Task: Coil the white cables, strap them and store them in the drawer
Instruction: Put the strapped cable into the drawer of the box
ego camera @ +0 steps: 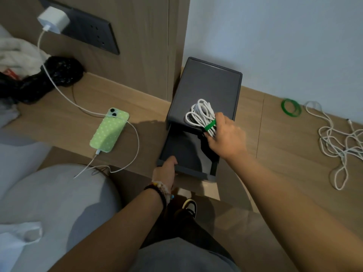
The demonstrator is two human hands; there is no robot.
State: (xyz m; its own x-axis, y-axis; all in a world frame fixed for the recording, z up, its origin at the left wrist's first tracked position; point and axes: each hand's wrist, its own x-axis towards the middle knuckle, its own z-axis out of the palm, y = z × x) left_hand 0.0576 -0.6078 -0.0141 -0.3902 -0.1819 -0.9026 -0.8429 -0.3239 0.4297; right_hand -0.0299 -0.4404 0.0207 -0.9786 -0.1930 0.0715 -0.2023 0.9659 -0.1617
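White cable, coiled into a bundle (200,114) and bound by a green strap (209,125), is held in the right hand (225,136) above the rear of the open drawer (184,152). The right fingers are clamped on the bundle at the strapped end; the loops project up and to the left, over the top of the grey drawer box (208,85). The drawer front is gripped by the left hand (167,171), with its fingers curled over the edge.

The drawer is best kept steady by the left hand while the bundle is lowered. The bundle should be tipped flat, loops first, so that nothing catches on the box edge above the opening. Release is advised only once the coil rests on the drawer floor, clear of the front.

A second white cable (337,146) lies uncoiled on the counter (275,138) to the right, with green bands (290,109) just beside it.
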